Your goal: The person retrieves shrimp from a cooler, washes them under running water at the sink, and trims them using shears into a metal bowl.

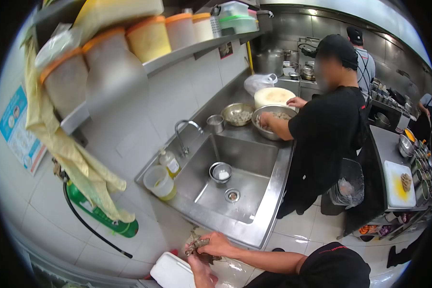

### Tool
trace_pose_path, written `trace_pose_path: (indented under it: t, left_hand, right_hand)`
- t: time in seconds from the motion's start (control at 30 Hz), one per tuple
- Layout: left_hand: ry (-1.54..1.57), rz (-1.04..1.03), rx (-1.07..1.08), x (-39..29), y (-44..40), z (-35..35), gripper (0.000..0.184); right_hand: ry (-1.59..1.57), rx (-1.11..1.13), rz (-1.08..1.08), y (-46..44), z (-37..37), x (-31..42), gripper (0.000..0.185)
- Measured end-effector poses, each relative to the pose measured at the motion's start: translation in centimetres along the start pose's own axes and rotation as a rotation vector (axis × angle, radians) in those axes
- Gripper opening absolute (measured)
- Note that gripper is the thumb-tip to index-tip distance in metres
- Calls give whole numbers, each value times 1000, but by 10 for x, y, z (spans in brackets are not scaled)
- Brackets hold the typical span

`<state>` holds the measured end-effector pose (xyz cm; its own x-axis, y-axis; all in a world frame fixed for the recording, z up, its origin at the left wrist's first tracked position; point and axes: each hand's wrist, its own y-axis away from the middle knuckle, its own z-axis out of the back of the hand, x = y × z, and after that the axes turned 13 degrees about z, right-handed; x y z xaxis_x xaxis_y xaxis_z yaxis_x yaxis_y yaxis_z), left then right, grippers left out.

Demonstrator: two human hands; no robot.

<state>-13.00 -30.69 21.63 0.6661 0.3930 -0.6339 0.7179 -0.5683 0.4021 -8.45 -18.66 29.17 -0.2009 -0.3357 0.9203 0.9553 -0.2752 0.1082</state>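
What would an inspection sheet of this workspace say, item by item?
Surface: steel sink unit, drain uncovered in the basin.
Job's things: greyish-brown item, too blurred to name, held beside the sink; white box below.
Clutter: small steel bowls in the basin; bottle and plastic tub at its side.
Hands: left and right, both on the item.
Cables: nothing seen; black hose by the green cylinder.
Surroundings: co-worker working at a large bowl.
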Motion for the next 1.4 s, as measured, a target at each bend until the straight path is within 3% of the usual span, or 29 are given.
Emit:
trace_pose_path:
  t: [0.1,0.17,0.23,0.3,0.33,0.4,0.43,0.5,0.53,0.57,0.6,0.63,0.77,0.8,0.87,0.9,0.97,1.03,1.1,1.17,1.2,1.23,1.4]
  left_hand:
    - [76,-97,6,23,-24,-56,63]
    - [235,11,104,29,-32,-95,67]
    - [168,-71,169,41,-57,-113,69]
    - [148,-60,361,53,-87,-118,72]
    - [146,-62,355,61,-92,-130,72]
    - [119,-283,172,73,-95,-161,72]
    - [114,-277,158,73,-94,-177,72]
    - [438,-39,158,76,-93,-205,62]
    - [443,-30,136,82,-97,-213,62]
    - [240,-134,138,89,-103,-216,63]
    - [36,-235,141,95,-107,-219,65]
    - [44,-228,118,96,-109,-224,65]
    - [60,-214,65,84,-113,-217,76]
    - [62,-208,86,76,-107,-228,75]
    - [26,-151,210,69,-115,-207,68]
    - [35,-153,203,68,-116,-205,68]
    - [23,-266,-22,63,-117,-207,59]
    - [109,-220,2,58,-116,-198,52]
    - [169,-210,-13,54,-117,-189,49]
    - [204,-170,-37,53,-114,-180,46]
    - [239,-176,-43,57,-113,-172,44]
    - [238,-137,-13,55,-106,-166,45]
    - [247,-101,-19,70,-89,-137,44]
  right_hand:
    - [-11,-25,-7,-4,34,-6,54]
    - [-36,35,-46,-5,64,-13,56]
    - [70,-15,125,-15,83,-36,56]
    - [18,-57,132,-17,111,-41,53]
    - [-29,-95,129,-16,123,-44,50]
    - [-105,-151,94,-18,153,-47,48]
    - [-174,-212,57,-20,168,-47,47]
    - [-324,-184,-4,-31,183,-57,42]
    - [-122,-341,109,-50,176,-75,41]
    - [84,-487,222,-57,167,-85,41]
    - [83,-466,204,-55,169,-77,41]
    - [45,-448,141,-54,180,-60,43]
    - [-54,-434,17,-67,181,-41,45]
    - [-4,-519,47,-80,162,-50,45]
    - [-131,-418,71,-93,153,-58,38]
    - [-262,-323,97,-98,150,-59,31]
    - [-385,-200,102,-99,151,-51,26]
    - [-311,-262,-7,-94,167,-31,40]
    - [-495,-333,89,-99,149,-44,31]
    - [-390,-307,197,-97,135,-57,31]
    - [-245,-335,359,-89,135,-54,37]
    - [-139,-360,365,-90,128,-58,45]
    - [-147,-134,83,-76,126,-44,60]
